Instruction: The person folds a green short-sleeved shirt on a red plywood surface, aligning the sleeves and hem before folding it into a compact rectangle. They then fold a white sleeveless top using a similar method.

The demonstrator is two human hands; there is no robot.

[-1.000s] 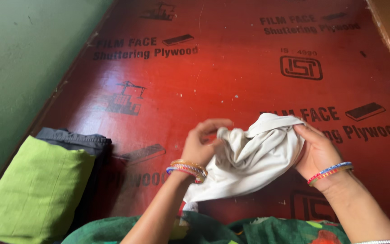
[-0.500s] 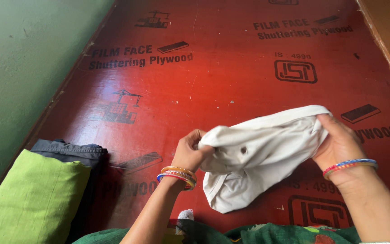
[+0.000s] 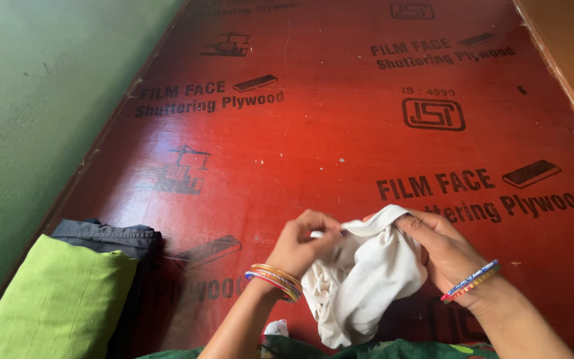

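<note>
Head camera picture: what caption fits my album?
Both hands, left and right, bunch a white cloth over a red plywood board.

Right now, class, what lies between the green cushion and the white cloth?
In the head view, dark folded clothes beside the green cushion, then bare red board before the white cloth.

Bare forearms; stacked multicoloured bangles point(image 3: 276, 281) on the left wrist, blue-and-orange bangles point(image 3: 470, 280) on the right.

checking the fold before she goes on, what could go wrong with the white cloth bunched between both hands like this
The white cloth is bunched between the left hand and right hand, so creases could get folded in. Its loose lower end hangs near the red plywood board, which shows pale specks, and might pick up dirt.
</note>
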